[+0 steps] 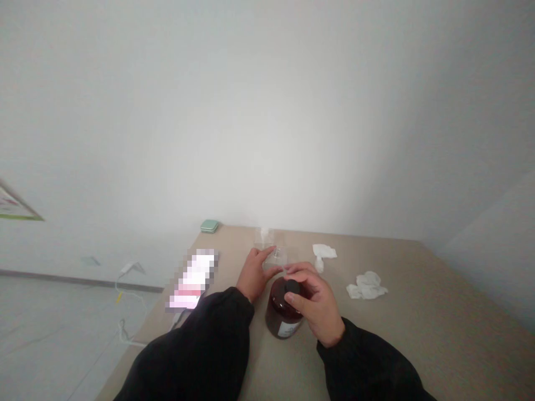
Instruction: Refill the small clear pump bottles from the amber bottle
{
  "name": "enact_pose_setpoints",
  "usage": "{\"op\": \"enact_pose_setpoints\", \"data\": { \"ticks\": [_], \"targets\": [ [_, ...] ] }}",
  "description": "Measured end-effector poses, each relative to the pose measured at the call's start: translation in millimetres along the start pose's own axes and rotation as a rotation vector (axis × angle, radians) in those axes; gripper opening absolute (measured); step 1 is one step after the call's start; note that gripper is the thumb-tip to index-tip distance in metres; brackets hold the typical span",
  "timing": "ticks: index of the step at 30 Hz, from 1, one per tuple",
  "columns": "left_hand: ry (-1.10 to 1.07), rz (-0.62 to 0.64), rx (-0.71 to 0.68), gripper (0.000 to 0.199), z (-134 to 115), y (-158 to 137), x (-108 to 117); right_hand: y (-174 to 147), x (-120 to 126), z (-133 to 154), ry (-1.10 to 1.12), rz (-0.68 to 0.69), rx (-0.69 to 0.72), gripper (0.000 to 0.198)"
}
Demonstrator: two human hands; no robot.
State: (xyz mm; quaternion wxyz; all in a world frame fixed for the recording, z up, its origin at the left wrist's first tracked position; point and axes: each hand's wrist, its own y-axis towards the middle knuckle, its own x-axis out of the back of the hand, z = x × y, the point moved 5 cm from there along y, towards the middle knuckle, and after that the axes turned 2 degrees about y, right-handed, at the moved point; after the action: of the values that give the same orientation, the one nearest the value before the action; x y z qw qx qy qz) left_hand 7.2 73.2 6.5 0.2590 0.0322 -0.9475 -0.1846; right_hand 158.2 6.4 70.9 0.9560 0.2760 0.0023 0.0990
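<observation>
A dark brown bottle [276, 318] with a white label stands upright on the table, close in front of me. My right hand [311, 303] is closed round its black cap [292, 286], thumb on the near side and fingers over the far side. Just beyond the bottle lies a small clear container [276, 255]. Its left edge is between the thumb and forefinger of my left hand [256, 273], which steadies it against the table. The bent fingers of my right hand partly hide the container's near right corner.
Behind stands another clear container [264, 236] with something white in it. Crumpled tissues [368, 286] and a folded white tissue [325, 252] lie to the right. A lit phone [194, 278] with a cable is on the left, a green case [209, 226] at the far left corner.
</observation>
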Motion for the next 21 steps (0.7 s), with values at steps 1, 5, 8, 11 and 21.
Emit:
{"op": "enact_pose_setpoints", "data": {
  "ticks": [1, 5, 8, 11, 21],
  "targets": [
    [0.008, -0.01, -0.001, 0.053, -1, 0, 1, 0, 1, -1, -0.011, -0.021, 0.007, 0.018],
    [-0.018, -0.177, -0.019, 0.046, -10, -9, 18, 1, 4, -5, -0.071, -0.102, 0.011, 0.014],
    [-0.179, -0.203, -0.107, 0.031, -21, -27, 27, 1, 4, -7, -0.089, -0.125, -0.011, 0.014],
    [-0.355, -0.001, -0.214, 0.053, -34, -44, 19, 0, 1, -7, -0.064, -0.123, -0.055, 0.014],
    [-0.708, 0.343, -0.014, 0.089, -48, -54, -12, -7, -5, -12, 0.024, -0.185, -0.152, 0.012]
  ]
}}
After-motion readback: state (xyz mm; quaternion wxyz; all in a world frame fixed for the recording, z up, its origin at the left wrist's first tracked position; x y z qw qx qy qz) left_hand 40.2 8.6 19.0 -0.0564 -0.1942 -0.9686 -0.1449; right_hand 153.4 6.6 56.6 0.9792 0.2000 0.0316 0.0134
